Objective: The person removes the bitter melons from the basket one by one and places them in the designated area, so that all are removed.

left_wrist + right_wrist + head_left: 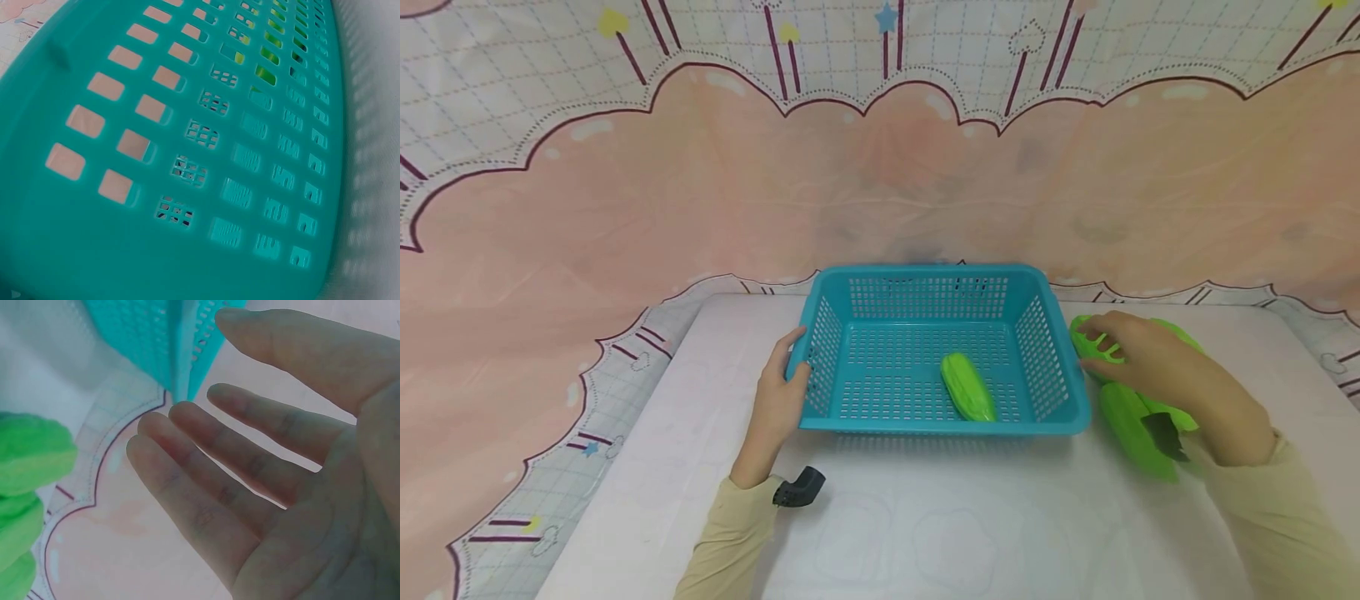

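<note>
A blue plastic basket (925, 427) with perforated walls stands on the white table. Inside it, right of the middle, lies one oblong light-green vegetable (968, 387), its exact kind unclear. My left hand (781, 398) grips the basket's left rim, thumb and fingers on either side; the left wrist view shows only the basket wall (134, 144) up close. Just right of the basket, my right hand (1138, 354) hovers with relaxed, spread fingers and nothing in them. Under and beside it lie several green vegetables (1131, 429), partly hidden by the hand and wrist.
A patterned pink and white cloth (880, 192) hangs behind the table. A black wrist camera (800, 487) sits at the left cuff, another dark one (1165, 435) at the right wrist. White tabletop (925, 533) extends in front of the basket.
</note>
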A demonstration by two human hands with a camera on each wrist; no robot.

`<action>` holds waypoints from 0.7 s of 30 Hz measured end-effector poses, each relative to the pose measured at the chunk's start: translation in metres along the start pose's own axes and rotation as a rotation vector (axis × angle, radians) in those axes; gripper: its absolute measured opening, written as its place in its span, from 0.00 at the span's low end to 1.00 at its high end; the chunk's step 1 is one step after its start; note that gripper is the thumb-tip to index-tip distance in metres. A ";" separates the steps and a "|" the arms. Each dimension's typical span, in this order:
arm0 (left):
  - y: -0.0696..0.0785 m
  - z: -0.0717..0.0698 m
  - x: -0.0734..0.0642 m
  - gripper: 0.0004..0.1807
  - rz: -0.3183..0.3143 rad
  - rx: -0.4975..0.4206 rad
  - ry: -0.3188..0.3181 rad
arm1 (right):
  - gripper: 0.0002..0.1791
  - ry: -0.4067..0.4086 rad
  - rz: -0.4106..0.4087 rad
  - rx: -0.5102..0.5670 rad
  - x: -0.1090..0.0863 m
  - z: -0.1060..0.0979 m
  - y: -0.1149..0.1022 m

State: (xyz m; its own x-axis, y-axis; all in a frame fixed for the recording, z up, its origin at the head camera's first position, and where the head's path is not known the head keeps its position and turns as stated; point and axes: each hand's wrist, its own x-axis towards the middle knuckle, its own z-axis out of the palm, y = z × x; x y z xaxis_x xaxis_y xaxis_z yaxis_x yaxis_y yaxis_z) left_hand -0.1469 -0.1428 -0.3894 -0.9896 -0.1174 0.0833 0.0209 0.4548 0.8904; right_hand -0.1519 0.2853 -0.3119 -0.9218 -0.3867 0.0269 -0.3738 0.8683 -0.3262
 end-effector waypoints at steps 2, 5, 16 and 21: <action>0.000 0.000 0.000 0.29 0.001 -0.002 -0.001 | 0.26 0.003 -0.003 0.008 0.002 0.000 -0.004; 0.000 0.000 0.000 0.29 0.001 -0.004 -0.002 | 0.25 0.007 -0.017 0.021 0.005 0.000 -0.009; 0.002 -0.001 -0.001 0.29 -0.007 0.005 -0.009 | 0.29 -0.049 -0.007 0.048 0.017 0.002 -0.029; 0.002 -0.001 -0.001 0.29 -0.008 0.006 -0.010 | 0.29 -0.060 -0.017 0.039 0.022 0.005 -0.038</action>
State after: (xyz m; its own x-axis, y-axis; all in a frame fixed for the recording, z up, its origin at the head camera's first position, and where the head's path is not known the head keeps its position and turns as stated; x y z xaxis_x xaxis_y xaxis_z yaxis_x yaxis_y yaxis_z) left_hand -0.1461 -0.1429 -0.3876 -0.9911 -0.1122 0.0719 0.0125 0.4588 0.8884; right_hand -0.1576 0.2416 -0.3038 -0.9072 -0.4200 -0.0232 -0.3839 0.8492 -0.3626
